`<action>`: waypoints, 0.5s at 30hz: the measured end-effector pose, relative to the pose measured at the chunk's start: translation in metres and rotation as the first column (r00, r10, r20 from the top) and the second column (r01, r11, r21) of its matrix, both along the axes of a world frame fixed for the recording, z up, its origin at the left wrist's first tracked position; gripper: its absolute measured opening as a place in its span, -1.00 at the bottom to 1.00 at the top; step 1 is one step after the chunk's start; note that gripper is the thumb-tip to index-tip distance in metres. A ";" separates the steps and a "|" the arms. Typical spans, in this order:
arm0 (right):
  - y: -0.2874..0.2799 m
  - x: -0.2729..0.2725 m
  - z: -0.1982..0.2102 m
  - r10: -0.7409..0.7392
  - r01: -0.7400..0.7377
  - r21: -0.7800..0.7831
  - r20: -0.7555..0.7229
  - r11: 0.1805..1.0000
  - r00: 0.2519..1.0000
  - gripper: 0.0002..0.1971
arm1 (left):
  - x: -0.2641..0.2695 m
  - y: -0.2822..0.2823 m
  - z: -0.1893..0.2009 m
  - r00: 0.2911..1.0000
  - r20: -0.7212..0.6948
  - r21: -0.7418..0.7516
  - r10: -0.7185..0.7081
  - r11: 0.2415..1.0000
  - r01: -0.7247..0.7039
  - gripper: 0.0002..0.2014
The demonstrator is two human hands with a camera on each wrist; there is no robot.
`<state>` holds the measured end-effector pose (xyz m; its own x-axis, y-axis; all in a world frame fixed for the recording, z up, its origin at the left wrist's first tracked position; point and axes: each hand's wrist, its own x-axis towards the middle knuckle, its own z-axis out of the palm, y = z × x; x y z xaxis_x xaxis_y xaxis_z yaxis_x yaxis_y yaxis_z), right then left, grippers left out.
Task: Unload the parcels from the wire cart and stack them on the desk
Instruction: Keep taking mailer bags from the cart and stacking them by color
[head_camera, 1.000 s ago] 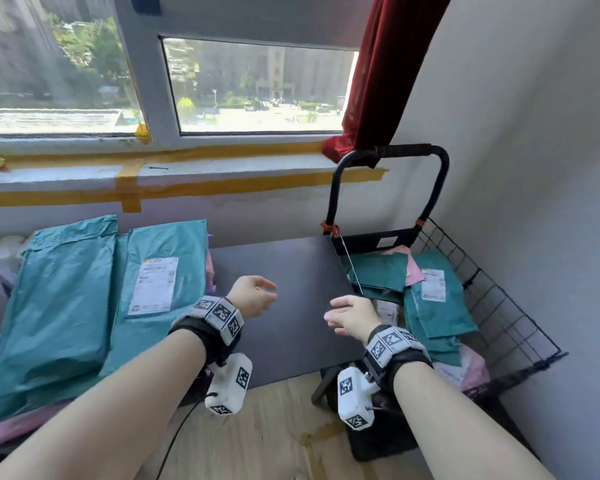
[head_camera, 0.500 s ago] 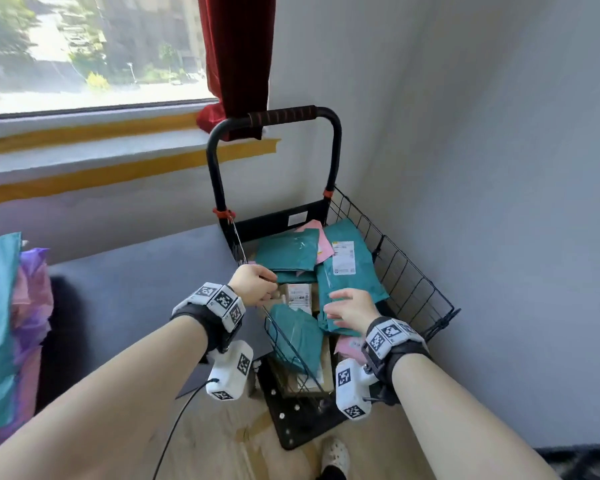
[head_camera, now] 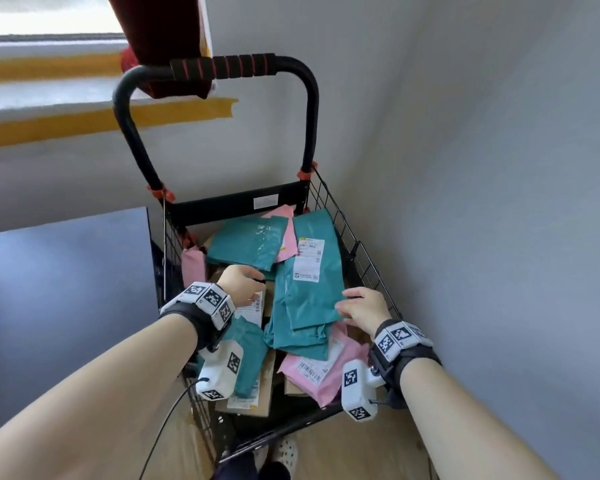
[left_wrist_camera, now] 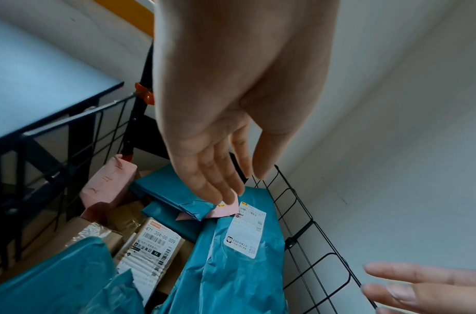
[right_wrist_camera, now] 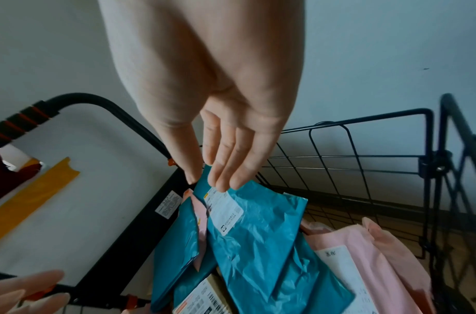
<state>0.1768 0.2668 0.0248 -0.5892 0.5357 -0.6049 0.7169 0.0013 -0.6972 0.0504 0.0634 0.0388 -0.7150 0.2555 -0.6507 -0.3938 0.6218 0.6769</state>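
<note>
Fingers (right_wrist_camera: 225,170) of right hand (head_camera: 361,308) and left hand (head_camera: 243,284) spread, empty, now down over the labelled teal parcel (head_camera: 309,289) in wire cart (head_camera: 361,258); a second ago above the surface (head_camera: 66,271). Next pickup starting.

Open top on the wire cart (head_camera: 357,244), clear way in from above; handle (head_camera: 222,67) arches behind, desk (head_camera: 63,271) crowds its left side.

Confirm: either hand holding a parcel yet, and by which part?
Nothing held. Left hand and right hand are both open, fingers straight, above the long teal parcel in the wire cart.
</note>
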 end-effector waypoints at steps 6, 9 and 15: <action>0.046 -0.037 -0.048 0.050 -0.051 0.037 0.014 0.998 0.999 -0.52 | -0.035 0.048 -0.052 0.995 0.096 0.005 0.029 1.000 -0.029 -0.72; 0.060 -0.056 -0.073 0.060 -0.062 0.041 0.051 0.997 0.997 -0.43 | -0.048 0.067 -0.085 0.986 0.165 0.016 0.023 1.000 -0.026 -0.67; 0.067 -0.085 -0.121 0.078 -0.084 0.039 0.145 0.996 0.986 -0.24 | -0.074 0.093 -0.150 0.957 0.285 0.008 0.061 0.998 -0.066 -0.82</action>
<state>0.0915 0.3334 -0.0967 -0.5405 0.5183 -0.6628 0.8058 0.0922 -0.5850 -0.0237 0.1560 -0.1116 -0.5162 0.2286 -0.8254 -0.6101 0.5782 0.5417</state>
